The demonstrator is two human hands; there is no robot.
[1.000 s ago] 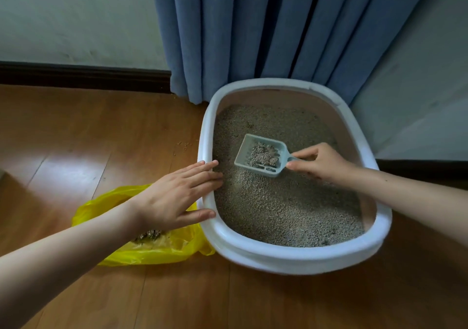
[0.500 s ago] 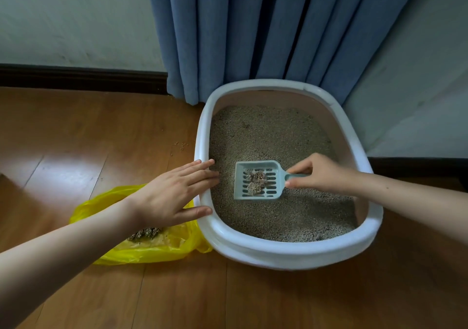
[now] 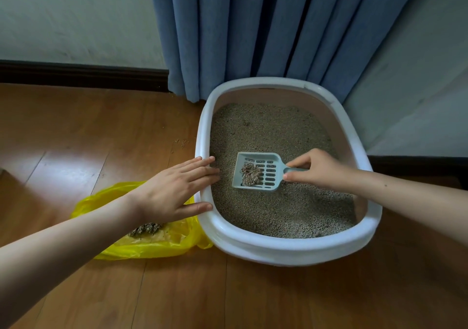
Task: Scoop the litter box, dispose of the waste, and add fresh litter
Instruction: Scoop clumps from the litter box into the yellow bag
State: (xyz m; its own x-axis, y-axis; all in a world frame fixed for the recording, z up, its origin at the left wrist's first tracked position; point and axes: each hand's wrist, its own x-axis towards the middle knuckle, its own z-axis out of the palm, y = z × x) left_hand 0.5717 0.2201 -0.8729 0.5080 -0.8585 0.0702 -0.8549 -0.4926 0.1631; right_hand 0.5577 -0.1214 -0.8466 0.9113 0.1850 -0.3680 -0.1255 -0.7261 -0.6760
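A white oval litter box (image 3: 283,249) sits on the wooden floor, filled with grey-brown litter (image 3: 271,131). My right hand (image 3: 321,170) grips the handle of a pale blue slotted scoop (image 3: 268,174), held just above the litter near the box's middle. A brown clump (image 3: 249,174) lies in the scoop. My left hand (image 3: 172,192) rests flat on the box's left rim, fingers spread. Beside the box on the left lies an open yellow plastic bag (image 3: 141,247) with some scooped waste (image 3: 145,228) inside, partly hidden by my left arm.
A blue curtain (image 3: 266,29) hangs right behind the box. White walls with a dark baseboard (image 3: 81,75) run along the back and the right. A few stray litter grains (image 3: 179,143) lie on the floor left of the box.
The scoop moved toward me and levelled out over the litter. Loose grains have sifted out, leaving one clump. My left hand stays on the rim.
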